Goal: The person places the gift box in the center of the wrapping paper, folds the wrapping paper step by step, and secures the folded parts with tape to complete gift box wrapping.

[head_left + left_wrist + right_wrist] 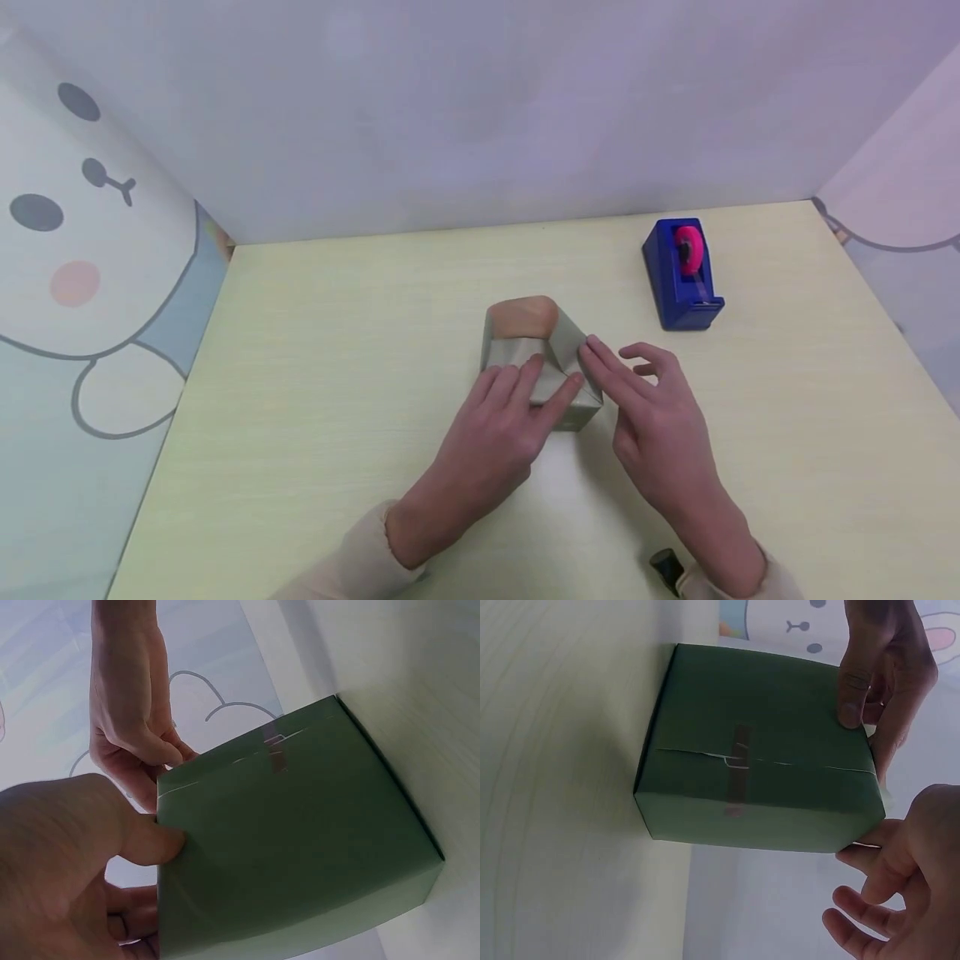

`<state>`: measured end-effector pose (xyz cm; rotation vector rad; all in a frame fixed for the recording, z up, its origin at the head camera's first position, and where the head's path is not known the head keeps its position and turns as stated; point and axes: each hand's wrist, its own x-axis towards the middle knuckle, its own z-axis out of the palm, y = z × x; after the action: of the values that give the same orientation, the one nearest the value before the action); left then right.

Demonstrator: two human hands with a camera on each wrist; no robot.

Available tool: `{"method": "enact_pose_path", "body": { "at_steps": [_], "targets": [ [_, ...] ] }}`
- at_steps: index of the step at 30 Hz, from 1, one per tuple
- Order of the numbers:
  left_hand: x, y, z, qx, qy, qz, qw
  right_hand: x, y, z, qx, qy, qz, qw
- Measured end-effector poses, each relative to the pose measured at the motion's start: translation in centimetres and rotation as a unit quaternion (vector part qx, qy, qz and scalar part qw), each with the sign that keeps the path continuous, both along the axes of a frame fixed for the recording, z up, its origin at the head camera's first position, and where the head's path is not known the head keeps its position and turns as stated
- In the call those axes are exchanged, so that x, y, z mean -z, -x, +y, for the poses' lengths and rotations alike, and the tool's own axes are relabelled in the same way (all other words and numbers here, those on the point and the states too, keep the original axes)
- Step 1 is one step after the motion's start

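Observation:
A box wrapped in green paper [576, 417] stands on the table, its brown top [522, 317] showing at the far end between raised paper flaps. My left hand [498, 429] grips its near upper edge. The fingers lie over the folded paper on top, and the thumb presses the near face, as the left wrist view shows. At the right edge, my right hand [660, 433] touches the paper side flap with straight fingers; its thumb stands off the box. A strip of tape [739, 769] crosses a paper seam on the near face.
A blue tape dispenser [678, 287] with a pink roll stands on the table [337, 333], behind and right of the box. A dark cylindrical piece [666, 568] shows beside the right sleeve. A pale curtain [480, 125] rises behind the table.

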<state>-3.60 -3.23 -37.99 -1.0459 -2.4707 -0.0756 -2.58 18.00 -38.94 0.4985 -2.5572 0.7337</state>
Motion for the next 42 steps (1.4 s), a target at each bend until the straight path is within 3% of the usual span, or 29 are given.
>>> {"method": "enact_pose_path", "body": {
  "at_steps": [9, 16, 21, 35, 42],
  "targets": [
    [0.1, -0.2, -0.1, -0.004, 0.029, 0.032, 0.9991, 0.0, -0.2, -0.1, 0.002, -0.015, -0.013, 0.9998],
    [0.1, -0.1, 0.0, -0.007, 0.04, 0.034, 0.9986, 0.6, -0.5, 0.0, 0.013, 0.092, -0.006, 0.9957],
    [0.2, -0.2, 0.1, -0.01, 0.029, 0.034, 0.999, 0.9, -0.6, 0.0, 0.015, 0.072, 0.013, 0.9972],
    [0.2, -0.2, 0.1, -0.019, -0.005, 0.019, 0.9996, 1.2, -0.5, 0.4, 0.004, 0.058, 0.015, 0.9982],
    [-0.1, -0.2, 0.0, -0.032, 0.001, 0.009, 0.9995, 1.2, -0.6, 0.5, 0.006, 0.056, 0.011, 0.9984]
  ]
}}
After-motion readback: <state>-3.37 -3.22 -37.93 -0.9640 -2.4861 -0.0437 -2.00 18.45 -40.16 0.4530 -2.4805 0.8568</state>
